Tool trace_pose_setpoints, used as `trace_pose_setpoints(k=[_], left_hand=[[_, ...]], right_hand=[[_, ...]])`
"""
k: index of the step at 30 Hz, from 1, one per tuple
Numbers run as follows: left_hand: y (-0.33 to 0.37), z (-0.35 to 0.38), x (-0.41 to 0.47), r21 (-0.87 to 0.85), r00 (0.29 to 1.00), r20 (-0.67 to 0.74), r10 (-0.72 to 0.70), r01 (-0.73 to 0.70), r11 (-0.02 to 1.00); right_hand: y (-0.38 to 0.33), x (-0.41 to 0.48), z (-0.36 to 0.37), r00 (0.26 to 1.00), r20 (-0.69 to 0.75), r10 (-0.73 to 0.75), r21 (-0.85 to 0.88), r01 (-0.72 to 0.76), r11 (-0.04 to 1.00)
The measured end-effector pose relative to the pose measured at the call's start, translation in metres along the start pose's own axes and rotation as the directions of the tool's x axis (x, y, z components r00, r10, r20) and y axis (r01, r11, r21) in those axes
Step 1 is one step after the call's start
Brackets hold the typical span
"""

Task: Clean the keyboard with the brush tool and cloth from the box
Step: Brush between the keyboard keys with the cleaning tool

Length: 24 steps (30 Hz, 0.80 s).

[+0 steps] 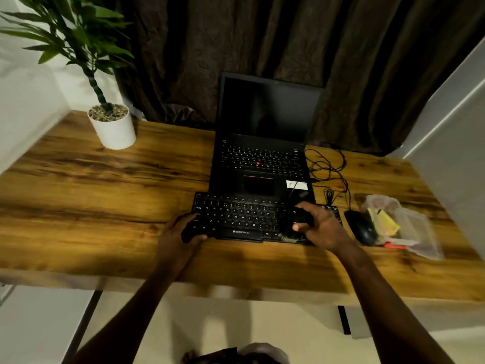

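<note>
A black external keyboard [240,218] lies on the wooden desk [105,195] in front of an open laptop. My left hand [181,233] grips the keyboard's near left corner, fingers curled round its edge. My right hand [319,227] is over the keyboard's right end and holds a dark brush tool [299,219]; pale bristles [288,239] show below it near the front edge. A clear plastic box [409,229] holding a yellow cloth [387,224] sits at the right of the desk.
The open laptop [262,158] has a dark screen and stands right behind the keyboard. A black mouse [363,228] lies between keyboard and box, with tangled cables [330,169] behind it. A potted plant [112,127] stands at the back left. Dark curtains hang behind the desk.
</note>
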State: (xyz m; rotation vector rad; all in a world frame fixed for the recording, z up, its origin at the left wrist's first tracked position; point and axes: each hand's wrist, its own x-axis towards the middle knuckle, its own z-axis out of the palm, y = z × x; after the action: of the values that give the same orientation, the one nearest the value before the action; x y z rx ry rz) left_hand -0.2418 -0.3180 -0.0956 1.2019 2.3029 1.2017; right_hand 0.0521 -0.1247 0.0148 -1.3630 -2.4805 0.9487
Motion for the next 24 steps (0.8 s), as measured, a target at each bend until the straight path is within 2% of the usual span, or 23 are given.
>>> trace_pose_setpoints(k=[2,4,6,8,10,12,14,16,19,24], left_hand=[[-0.002,0.000,0.000,0.005,1.000,0.003,0.030,-0.030,1.000],[-0.006,0.005,-0.002,0.182,0.988,-0.012,0.157,-0.152,0.972],[0.000,0.012,-0.007,0.362,0.957,-0.017,0.290,-0.264,0.894],[0.017,0.028,-0.015,0.406,0.909,0.008,0.418,-0.385,0.829],[0.039,0.051,-0.023,0.434,0.830,0.067,0.554,-0.524,0.733],[0.066,0.080,-0.028,0.445,0.763,0.149,0.629,-0.620,0.646],[0.092,0.110,-0.032,0.459,0.727,0.228,0.648,-0.667,0.587],[0.109,0.133,-0.034,0.489,0.737,0.294,0.608,-0.663,0.567],[0.114,0.151,-0.041,0.469,0.769,0.345,0.538,-0.638,0.611],[0.113,0.156,-0.047,0.432,0.812,0.339,0.474,-0.583,0.689]], right_hand=[[0.008,-0.003,-0.008,1.000,-0.007,0.012,0.013,-0.012,1.000],[0.016,-0.007,-0.015,1.000,-0.024,0.013,0.021,-0.013,1.000],[0.028,-0.007,-0.019,0.999,-0.037,0.002,0.015,-0.001,1.000],[0.034,-0.008,-0.021,0.999,-0.046,-0.012,0.042,0.014,0.999],[0.032,-0.008,-0.021,0.998,-0.048,-0.031,0.052,0.033,0.998],[0.033,-0.006,-0.021,0.998,-0.031,-0.059,0.048,0.061,0.997],[0.035,-0.004,-0.025,0.997,0.000,-0.072,0.043,0.072,0.996],[0.040,0.000,-0.031,0.998,-0.002,-0.065,0.048,0.065,0.997],[0.052,0.001,-0.045,0.999,0.014,-0.046,0.020,0.046,0.999],[0.073,0.000,-0.059,0.999,0.024,-0.022,-0.079,0.024,0.997]])
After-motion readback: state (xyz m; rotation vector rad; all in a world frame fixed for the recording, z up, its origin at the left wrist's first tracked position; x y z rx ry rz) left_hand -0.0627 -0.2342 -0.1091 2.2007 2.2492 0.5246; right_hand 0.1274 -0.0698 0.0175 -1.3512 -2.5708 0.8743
